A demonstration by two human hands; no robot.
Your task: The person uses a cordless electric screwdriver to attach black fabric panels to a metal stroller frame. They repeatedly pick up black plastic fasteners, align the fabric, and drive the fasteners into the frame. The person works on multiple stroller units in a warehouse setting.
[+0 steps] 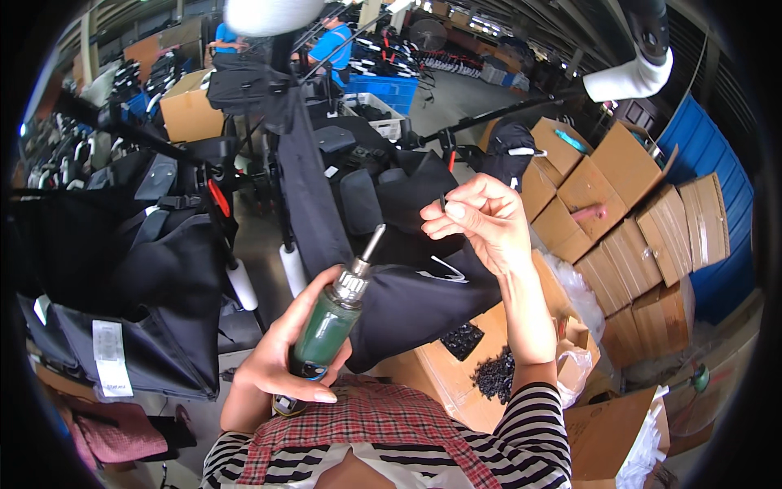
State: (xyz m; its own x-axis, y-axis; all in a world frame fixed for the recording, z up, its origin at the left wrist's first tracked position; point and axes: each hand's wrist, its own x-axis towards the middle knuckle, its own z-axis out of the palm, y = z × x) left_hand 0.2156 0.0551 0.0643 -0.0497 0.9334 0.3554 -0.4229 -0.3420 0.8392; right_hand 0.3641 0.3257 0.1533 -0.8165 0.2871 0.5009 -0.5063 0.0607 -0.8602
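My left hand [297, 346] is wrapped round a green electric screwdriver [326, 326]; its silver bit points up and to the right. Higher up on the right, my right hand [489, 218] pinches a small dark piece [443, 203] between thumb and fingertips, too small to make out fully. The bit and this piece are apart. Beneath both hands spreads the black fabric [423, 310] of a stroller-like frame, and neither hand visibly grips it. To the lower right, a small black tray [461, 339] and a loose pile of small black parts [494, 375] lie on a cardboard surface.
Another black fabric unit [163, 285] with a white label stands at left. Cardboard boxes [607, 183] are stacked at right beside a blue panel [717, 196]. White-wrapped tubes [635, 81] jut in overhead. Far back, a person in blue [332, 47] stands near a blue bin [391, 94].
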